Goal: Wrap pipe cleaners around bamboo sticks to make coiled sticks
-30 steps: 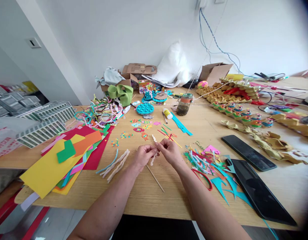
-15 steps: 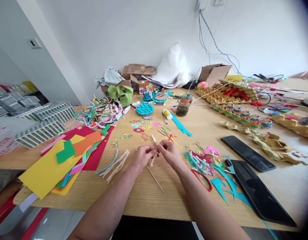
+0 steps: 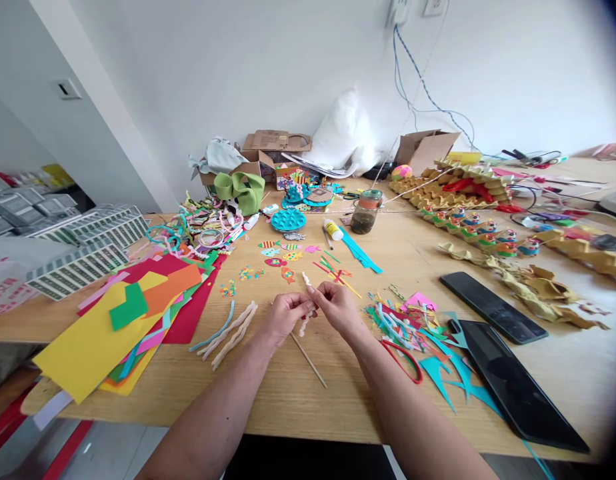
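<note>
My left hand (image 3: 288, 316) and my right hand (image 3: 334, 305) meet over the middle of the wooden table, fingers pinched round a white twisted pipe cleaner (image 3: 305, 325). One end of it sticks up above the fingers and the other hangs below. Under the hands a thin wooden stick (image 3: 311, 361) lies slantwise on the table. Left of my left hand are white fuzzy strips (image 3: 233, 333) and a blue one (image 3: 227, 325). Beyond the hands lie small paper fish (image 3: 288, 275) and thin coloured paper strips (image 3: 338, 272).
Coloured paper sheets (image 3: 88, 340) cover the left side. Paper scraps (image 3: 398, 327), red-handled scissors (image 3: 408, 363), a phone (image 3: 493, 307) and a black tablet (image 3: 523, 387) lie at right. A glue bottle (image 3: 333, 229) and a glass jar (image 3: 365, 213) are farther back.
The view has shifted slightly. Both hands keep nearly the same pose round the white pipe cleaner.
</note>
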Demonstrator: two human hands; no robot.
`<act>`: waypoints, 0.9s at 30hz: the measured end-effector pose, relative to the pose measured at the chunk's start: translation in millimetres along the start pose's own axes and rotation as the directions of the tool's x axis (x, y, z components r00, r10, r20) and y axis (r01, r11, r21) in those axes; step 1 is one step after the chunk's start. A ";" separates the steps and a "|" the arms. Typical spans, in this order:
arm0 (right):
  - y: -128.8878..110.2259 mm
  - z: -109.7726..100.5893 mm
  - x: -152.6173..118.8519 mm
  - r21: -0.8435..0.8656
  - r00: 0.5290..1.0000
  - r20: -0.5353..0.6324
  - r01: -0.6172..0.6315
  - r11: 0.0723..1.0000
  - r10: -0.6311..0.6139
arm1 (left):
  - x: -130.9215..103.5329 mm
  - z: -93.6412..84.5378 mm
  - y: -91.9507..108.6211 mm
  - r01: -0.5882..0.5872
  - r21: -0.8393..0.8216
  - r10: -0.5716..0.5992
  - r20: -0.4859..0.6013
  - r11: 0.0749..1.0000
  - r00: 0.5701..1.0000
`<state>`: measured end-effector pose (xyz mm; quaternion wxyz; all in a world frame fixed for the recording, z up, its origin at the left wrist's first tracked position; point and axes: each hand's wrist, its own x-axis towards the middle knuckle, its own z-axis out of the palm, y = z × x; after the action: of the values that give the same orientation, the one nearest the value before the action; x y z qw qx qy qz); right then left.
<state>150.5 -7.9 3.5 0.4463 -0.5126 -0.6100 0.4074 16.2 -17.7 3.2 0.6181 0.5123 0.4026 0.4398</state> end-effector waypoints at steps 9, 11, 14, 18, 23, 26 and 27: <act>0.6 1.4 1.0 -0.027 1.000 0.001 0.010 1.000 -0.010 | 0.4 -0.2 -0.6 0.015 -0.001 -0.015 0.001 1.000 1.000; 0.8 1.4 1.0 -0.048 1.000 -0.010 0.008 0.999 -0.009 | 0.2 0.3 -0.2 0.027 -0.010 -0.027 0.002 1.000 1.000; 0.0 0.8 0.9 -0.054 1.000 -0.026 0.016 0.998 -0.018 | -0.3 0.7 1.3 0.048 -0.032 -0.049 -0.014 0.998 0.999; -1.6 -0.1 0.8 -0.045 0.999 -0.029 0.040 0.998 -0.042 | -0.3 -0.4 1.7 0.050 -0.041 -0.050 -0.016 0.998 0.999; -0.9 0.1 2.2 0.005 0.998 -0.055 0.020 1.000 -0.020 | 0.0 -2.0 -0.8 0.056 -0.050 -0.056 0.009 0.997 0.998; -0.2 0.0 3.1 0.008 0.997 -0.083 0.007 1.000 -0.007 | -0.2 -2.4 -2.3 0.038 -0.050 -0.036 0.042 0.998 0.998; -0.1 -0.1 3.1 0.001 0.996 -0.088 0.006 1.000 -0.006 | -0.2 -2.5 -2.8 0.029 -0.046 -0.027 0.048 0.998 0.998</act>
<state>150.4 -4.8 4.0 0.4744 -0.5280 -0.5910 0.3832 14.2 -17.4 0.0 0.6455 0.5023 0.3844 0.4281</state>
